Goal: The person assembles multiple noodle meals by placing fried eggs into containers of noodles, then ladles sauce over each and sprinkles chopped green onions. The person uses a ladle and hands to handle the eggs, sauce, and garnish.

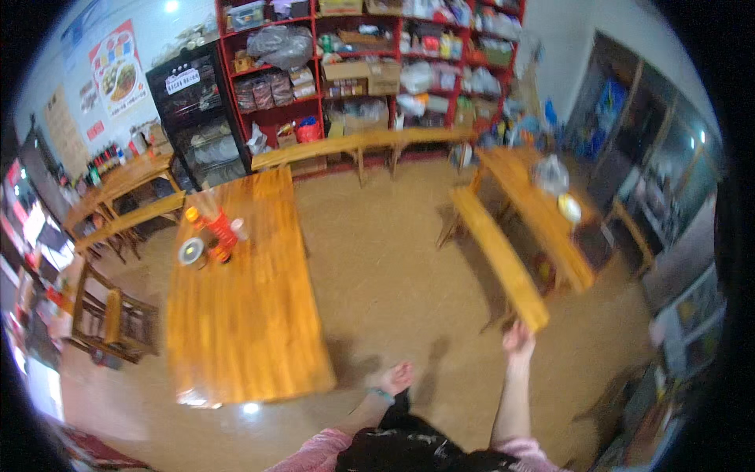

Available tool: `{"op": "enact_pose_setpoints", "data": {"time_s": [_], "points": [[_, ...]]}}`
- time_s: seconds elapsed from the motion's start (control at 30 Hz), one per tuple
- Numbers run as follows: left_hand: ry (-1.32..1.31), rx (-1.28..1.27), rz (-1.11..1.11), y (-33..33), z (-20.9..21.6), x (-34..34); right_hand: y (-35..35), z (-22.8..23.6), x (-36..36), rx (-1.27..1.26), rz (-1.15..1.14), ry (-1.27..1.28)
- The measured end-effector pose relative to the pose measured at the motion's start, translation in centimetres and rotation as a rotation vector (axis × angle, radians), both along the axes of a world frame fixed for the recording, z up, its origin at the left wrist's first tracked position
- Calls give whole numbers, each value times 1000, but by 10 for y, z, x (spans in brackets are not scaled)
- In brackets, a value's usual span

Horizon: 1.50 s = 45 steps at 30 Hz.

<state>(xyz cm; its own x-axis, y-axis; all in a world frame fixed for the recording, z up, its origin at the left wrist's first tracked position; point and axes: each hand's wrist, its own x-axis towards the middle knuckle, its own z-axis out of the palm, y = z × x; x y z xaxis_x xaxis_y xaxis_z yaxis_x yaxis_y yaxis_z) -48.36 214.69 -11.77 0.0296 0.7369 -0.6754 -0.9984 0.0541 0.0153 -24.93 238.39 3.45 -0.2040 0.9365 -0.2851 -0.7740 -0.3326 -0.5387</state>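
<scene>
Low in the frame, right of centre, the right hand reaches up to the near end of a long wooden bench; whether its fingers grip the wood cannot be told. The left hand hangs over bare floor at lower centre, fingers loosely curled and holding nothing. Left of centre, a wooden counter carries red condiment bottles. Red shelves fill the top.

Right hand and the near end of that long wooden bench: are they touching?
Touching, as far as the head view shows: the right hand meets the near end of the bench with no floor visible between them.
</scene>
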Motion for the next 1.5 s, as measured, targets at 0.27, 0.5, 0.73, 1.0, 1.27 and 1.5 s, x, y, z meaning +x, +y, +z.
{"op": "enact_pose_setpoints", "data": {"time_s": [0.27, 0.5, 0.73, 1.0, 1.27, 1.5], "points": [[-28, 200, 637, 267, 55, -256, 210, -38, 14, -519, -29, -294], [156, 153, 508, 370, 57, -437, 436, -145, -53, -600, -133, -195], [8, -29, 829, 470, 48, -517, 709, -92, -495, -20, 696, -440], [153, -153, 887, 629, 3, -686, 830, -29, -911, 126, 995, -607], [1581, -396, 177, 996, -7, -934, 971, -58, -1038, 351, 1143, -958], [1685, -953, -454, 1161, -2, -1029, 1074, -153, -1180, 1590, 1122, -1649]]}}
